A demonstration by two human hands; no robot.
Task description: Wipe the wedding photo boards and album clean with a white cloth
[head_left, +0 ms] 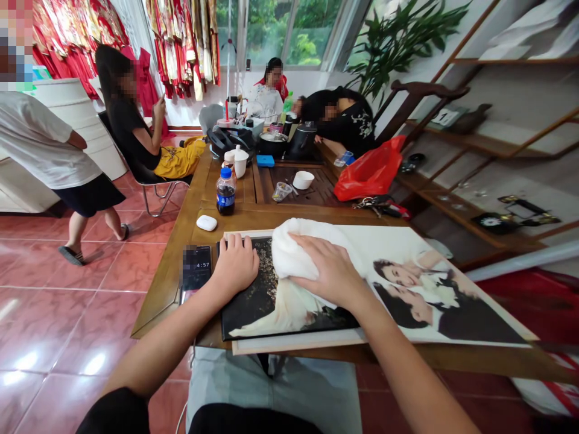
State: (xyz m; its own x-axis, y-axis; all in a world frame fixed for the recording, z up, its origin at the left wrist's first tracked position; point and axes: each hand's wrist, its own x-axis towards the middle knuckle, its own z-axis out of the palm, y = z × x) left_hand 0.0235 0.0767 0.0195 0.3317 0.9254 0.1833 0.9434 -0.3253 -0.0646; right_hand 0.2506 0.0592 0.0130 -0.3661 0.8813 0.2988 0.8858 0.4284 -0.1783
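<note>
My right hand (328, 265) grips a bunched white cloth (294, 250) and presses it down on a dark photo panel (253, 301). That panel shows a pale gown, with gold specks on its black ground; the cloth hides part of it. Near the panel's far left corner, my left hand (235, 265) holds it with bent fingers close together at the edge. Underneath lies a larger white photo panel (479, 313) with a couple pictured on its right side.
Left of the panels lie a phone (196, 268) and a white earbud case (207, 223). Beyond stand a cola bottle (225, 196), a white bowl (303, 179), keys (375, 205) and a red plastic bag (371, 169). Several people are around the wooden table (181, 241).
</note>
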